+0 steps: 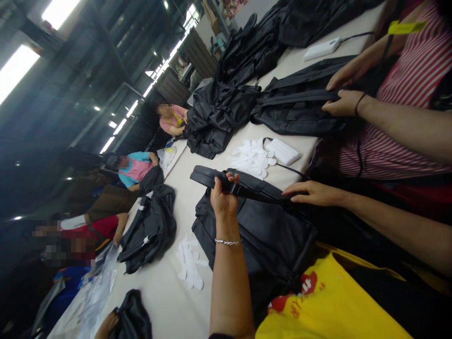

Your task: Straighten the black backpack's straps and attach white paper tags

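A black backpack (271, 235) lies on the pale table in front of me. My left hand (225, 197), with a twisted silver bracelet at the wrist, is closed around its shoulder strap (205, 175) near a dark buckle, holding the strap up above the bag. My right hand (314, 193) reaches in from the right with fingers stretched out, their tips touching the strap's far end at the bag's edge. White tag-like pieces (250, 157) lie in a heap beyond the strap, and more white pieces (190, 263) lie left of the backpack.
A co-worker's hands (344, 101) hold a strap of another black bag (300, 113). More black bags (219, 117) are piled farther off. A black backpack (150, 228) lies to the left. A white box-like device (284, 150) trails a cord. Other people stand across the table (165, 301).
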Available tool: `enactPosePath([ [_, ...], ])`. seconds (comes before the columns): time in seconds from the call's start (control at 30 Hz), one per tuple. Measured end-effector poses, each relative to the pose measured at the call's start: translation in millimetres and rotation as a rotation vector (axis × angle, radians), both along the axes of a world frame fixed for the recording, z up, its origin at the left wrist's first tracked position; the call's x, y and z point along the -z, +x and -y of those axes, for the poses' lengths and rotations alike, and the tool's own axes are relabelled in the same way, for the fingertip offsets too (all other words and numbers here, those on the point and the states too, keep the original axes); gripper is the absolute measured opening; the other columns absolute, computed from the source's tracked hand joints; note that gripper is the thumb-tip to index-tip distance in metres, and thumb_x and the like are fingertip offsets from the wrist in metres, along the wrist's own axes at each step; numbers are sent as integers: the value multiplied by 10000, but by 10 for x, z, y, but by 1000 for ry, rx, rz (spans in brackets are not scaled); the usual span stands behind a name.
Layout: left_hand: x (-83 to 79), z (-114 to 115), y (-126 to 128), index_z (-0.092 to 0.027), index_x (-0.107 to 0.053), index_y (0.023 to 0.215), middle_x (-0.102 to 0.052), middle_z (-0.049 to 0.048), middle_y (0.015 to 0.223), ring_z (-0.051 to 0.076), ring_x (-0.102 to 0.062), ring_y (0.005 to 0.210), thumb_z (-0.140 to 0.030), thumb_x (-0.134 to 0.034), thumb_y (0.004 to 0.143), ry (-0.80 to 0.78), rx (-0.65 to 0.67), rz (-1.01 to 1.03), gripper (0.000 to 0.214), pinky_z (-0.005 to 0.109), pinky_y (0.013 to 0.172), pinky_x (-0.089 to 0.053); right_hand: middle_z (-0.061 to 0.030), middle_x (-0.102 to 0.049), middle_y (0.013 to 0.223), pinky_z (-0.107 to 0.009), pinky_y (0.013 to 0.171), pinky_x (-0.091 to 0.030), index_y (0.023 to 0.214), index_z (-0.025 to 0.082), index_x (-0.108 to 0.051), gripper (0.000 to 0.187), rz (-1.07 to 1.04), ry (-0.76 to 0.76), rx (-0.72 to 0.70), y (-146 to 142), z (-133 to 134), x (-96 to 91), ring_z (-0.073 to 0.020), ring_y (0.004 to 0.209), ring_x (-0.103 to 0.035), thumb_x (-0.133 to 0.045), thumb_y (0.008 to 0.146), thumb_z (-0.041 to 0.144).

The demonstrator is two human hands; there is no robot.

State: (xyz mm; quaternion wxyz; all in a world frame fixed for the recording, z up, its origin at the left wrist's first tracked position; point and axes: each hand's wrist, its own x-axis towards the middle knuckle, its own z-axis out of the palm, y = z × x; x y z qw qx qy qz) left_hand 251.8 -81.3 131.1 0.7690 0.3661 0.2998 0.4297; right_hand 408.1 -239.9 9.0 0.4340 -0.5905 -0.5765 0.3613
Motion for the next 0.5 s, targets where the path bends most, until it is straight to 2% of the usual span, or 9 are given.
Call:
enactPosePath([
  [0.13,-5,126,35,-151,-514,893,-533,24,770,46,-524,642,-257,-428,806,-38,112,84,162,319,827,-424,-56,-586,993,-278,745,-413,1053,168,-544,420,-49,97,65,-214,-142,-418,-168,844,-535,-529,695,389],
  [0.23,-30,204,37,-136,-515,893,-525,23,768,38,-518,634,-243,-430,805,-60,155,139,162,308,839,-417,-33,-602,816,-260,668,-412,903,164,-582,301,-40,153,133,-441,-292,-674,-149,739,-537,-531,689,368],
  [0.3,-42,231,25,-131,-514,891,-523,23,769,36,-514,631,-240,-431,805,-65,153,143,162,310,842,-416,-18,-586,747,-250,628,-397,816,169,-577,234,20,170,206,-536,-370,-752,-138,686,-525,-538,675,352],
  [0.4,-33,228,6,-130,-507,895,-524,25,774,40,-518,640,-239,-426,808,-57,146,141,162,318,839,-418,-9,-577,748,-236,598,-377,815,172,-562,240,107,141,283,-555,-440,-758,-127,662,-508,-568,638,334],
  [0.5,-2,204,18,-138,-498,908,-529,24,771,45,-523,646,-230,-423,810,-36,143,150,154,329,839,-416,7,-566,668,-218,561,-361,747,172,-571,203,136,59,205,-460,-476,-729,-115,615,-500,-565,634,340],
])
